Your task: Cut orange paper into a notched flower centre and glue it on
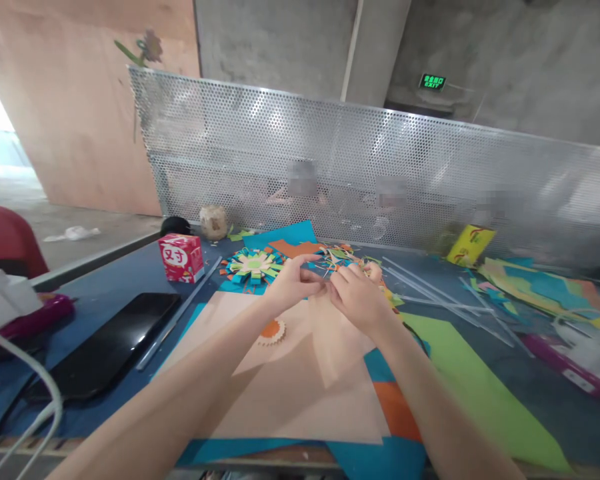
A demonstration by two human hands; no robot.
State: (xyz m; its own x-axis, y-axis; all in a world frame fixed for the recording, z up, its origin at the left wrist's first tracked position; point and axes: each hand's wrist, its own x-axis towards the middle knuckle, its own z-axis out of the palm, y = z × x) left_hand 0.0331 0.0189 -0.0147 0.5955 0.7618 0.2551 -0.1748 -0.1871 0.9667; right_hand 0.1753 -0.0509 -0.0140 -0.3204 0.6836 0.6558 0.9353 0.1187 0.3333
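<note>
My left hand (293,283) and my right hand (357,293) meet fingertip to fingertip above a peach paper sheet (300,387) on the table. Both pinch something small and thin between them; I cannot make out what it is. A small orange and cream paper cog (273,331) lies on the peach sheet just below my left wrist. Beyond my hands lies a layered paper flower (254,265) in green, yellow and teal. Paper scraps (337,257) are scattered behind my right hand.
A black phone (115,343) and a ruler (180,310) lie at left, near a red carton (181,257). Green paper (480,393), clear sticks (445,293) and coloured sheets (545,287) fill the right. A perforated metal screen (380,180) backs the table; people sit behind it.
</note>
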